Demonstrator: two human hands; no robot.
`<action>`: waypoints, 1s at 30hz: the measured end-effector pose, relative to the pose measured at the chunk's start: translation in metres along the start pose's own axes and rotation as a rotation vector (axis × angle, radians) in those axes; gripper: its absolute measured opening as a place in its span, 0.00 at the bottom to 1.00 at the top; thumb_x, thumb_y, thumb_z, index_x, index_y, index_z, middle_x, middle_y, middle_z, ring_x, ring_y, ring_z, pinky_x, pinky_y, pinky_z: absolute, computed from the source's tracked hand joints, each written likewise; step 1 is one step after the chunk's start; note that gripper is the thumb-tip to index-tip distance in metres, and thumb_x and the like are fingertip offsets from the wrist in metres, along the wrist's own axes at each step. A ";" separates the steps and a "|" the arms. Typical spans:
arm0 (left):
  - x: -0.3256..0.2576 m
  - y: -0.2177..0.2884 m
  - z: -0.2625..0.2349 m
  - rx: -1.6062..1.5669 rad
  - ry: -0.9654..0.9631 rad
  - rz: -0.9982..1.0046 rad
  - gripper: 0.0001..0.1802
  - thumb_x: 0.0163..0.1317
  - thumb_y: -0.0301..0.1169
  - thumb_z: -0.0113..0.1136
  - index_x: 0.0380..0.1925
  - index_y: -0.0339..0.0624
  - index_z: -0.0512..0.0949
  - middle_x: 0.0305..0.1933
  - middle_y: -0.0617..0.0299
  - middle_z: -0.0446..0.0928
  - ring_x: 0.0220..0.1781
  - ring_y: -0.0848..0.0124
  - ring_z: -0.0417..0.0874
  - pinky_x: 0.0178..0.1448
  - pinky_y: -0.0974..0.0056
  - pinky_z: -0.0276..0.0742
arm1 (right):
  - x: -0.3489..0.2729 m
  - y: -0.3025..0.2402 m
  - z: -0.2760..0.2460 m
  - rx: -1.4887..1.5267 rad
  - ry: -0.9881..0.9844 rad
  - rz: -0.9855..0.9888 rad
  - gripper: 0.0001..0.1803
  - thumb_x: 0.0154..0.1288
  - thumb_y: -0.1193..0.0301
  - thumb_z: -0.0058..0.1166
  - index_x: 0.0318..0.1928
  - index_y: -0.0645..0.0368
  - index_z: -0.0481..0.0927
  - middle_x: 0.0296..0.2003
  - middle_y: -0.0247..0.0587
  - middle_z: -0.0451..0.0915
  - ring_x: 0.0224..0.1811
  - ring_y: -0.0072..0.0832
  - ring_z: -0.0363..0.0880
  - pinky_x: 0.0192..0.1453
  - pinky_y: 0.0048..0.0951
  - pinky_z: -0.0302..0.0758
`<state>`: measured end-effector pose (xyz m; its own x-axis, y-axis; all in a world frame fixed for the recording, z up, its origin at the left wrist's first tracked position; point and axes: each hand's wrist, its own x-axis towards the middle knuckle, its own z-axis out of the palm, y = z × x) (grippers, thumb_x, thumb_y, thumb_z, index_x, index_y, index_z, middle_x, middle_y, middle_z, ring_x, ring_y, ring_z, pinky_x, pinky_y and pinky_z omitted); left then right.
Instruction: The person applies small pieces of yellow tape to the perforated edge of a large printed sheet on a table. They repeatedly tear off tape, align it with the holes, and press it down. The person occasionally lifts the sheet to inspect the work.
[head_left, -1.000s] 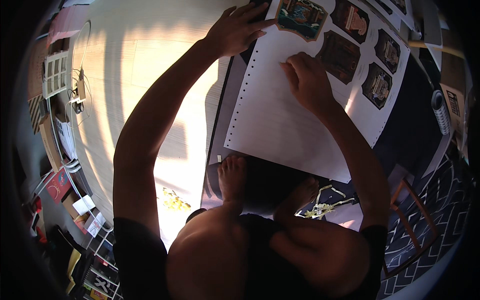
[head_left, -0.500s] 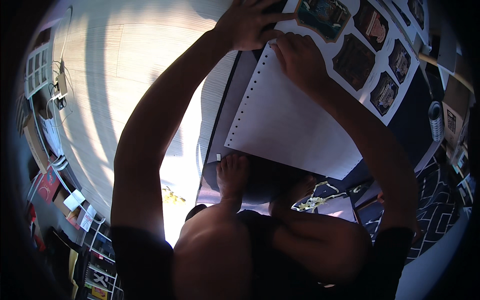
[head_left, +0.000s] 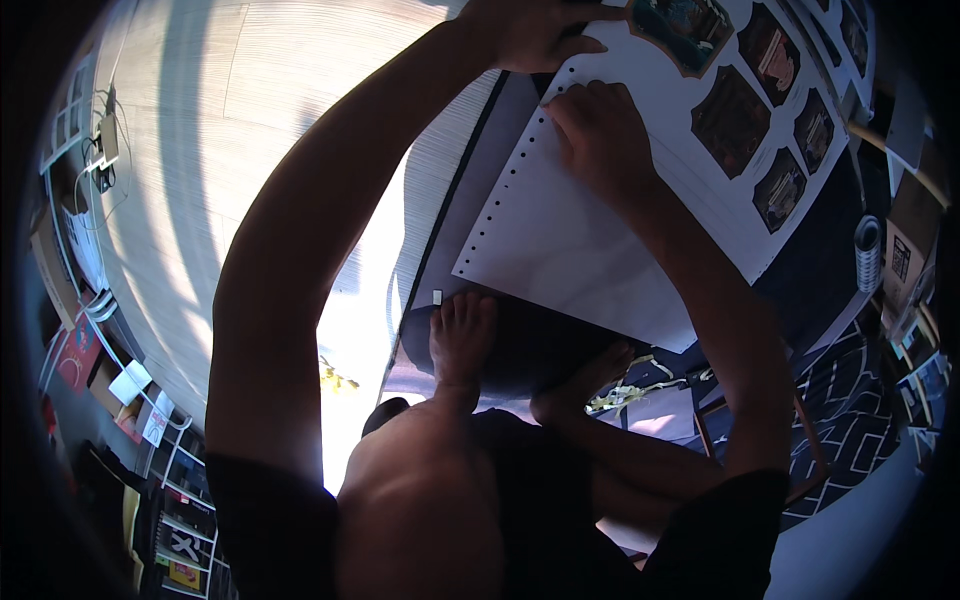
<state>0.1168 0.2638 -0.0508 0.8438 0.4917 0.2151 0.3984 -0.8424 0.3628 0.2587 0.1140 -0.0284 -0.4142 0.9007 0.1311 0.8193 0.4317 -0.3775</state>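
Observation:
A large white sheet (head_left: pixel 570 240) with a row of punched holes along its left edge lies on a dark mat on the floor. Several dark shaped pictures (head_left: pixel 730 120) are stuck on its far part. My left hand (head_left: pixel 525 30) reaches to the sheet's top left corner, fingers bent at the edge. My right hand (head_left: pixel 600 130) lies flat on the sheet just below it, pressing down near the holes. Whether the left hand pinches the sheet is hard to tell. My bare feet (head_left: pixel 462 335) rest at the sheet's near edge.
A pale wooden floor (head_left: pixel 250 150) spreads to the left, with a shelf of papers and boxes (head_left: pixel 110 380) along the rim. Yellow paper scraps (head_left: pixel 630 385) lie by my right foot. A patterned dark rug (head_left: pixel 860 400) and a coiled object (head_left: pixel 868 240) are on the right.
The view has tilted forward and the sheet sits higher in the picture. My right hand slid up the sheet toward its top left corner, close to my left hand.

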 end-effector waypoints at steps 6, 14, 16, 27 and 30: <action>0.000 0.002 0.000 0.005 -0.028 -0.020 0.29 0.69 0.52 0.58 0.69 0.65 0.73 0.80 0.52 0.59 0.83 0.50 0.53 0.81 0.32 0.46 | -0.022 -0.035 0.014 0.031 0.045 -0.069 0.07 0.58 0.75 0.61 0.38 0.55 0.80 0.35 0.36 0.80 0.42 0.35 0.79 0.52 0.39 0.73; -0.008 0.010 -0.008 0.003 -0.042 -0.047 0.29 0.70 0.52 0.57 0.70 0.65 0.73 0.80 0.52 0.59 0.83 0.51 0.52 0.82 0.33 0.45 | -0.041 -0.070 0.023 0.075 0.020 -0.069 0.07 0.58 0.74 0.62 0.39 0.56 0.81 0.35 0.36 0.80 0.41 0.34 0.78 0.52 0.39 0.73; -0.008 0.011 -0.007 -0.004 -0.043 -0.042 0.29 0.70 0.52 0.57 0.70 0.65 0.72 0.80 0.52 0.58 0.83 0.51 0.52 0.82 0.33 0.45 | -0.049 -0.080 0.025 0.103 0.015 -0.063 0.07 0.59 0.73 0.62 0.38 0.56 0.81 0.35 0.36 0.80 0.41 0.34 0.78 0.52 0.39 0.73; -0.006 0.011 -0.003 -0.016 -0.071 -0.022 0.29 0.70 0.52 0.57 0.70 0.65 0.72 0.81 0.53 0.57 0.84 0.51 0.51 0.82 0.34 0.44 | -0.086 -0.143 0.047 0.234 -0.003 -0.061 0.08 0.54 0.70 0.62 0.35 0.55 0.80 0.32 0.36 0.78 0.39 0.35 0.77 0.50 0.40 0.74; -0.005 0.012 -0.003 -0.018 -0.075 -0.018 0.29 0.71 0.52 0.56 0.70 0.65 0.72 0.81 0.53 0.57 0.84 0.51 0.51 0.83 0.34 0.43 | -0.090 -0.151 0.048 0.273 -0.012 -0.061 0.08 0.53 0.69 0.63 0.34 0.55 0.80 0.32 0.36 0.78 0.38 0.35 0.77 0.50 0.39 0.74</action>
<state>0.1160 0.2521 -0.0454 0.8612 0.4886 0.1404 0.4078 -0.8289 0.3829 0.1533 -0.0349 -0.0275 -0.4658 0.8719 0.1509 0.6561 0.4548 -0.6022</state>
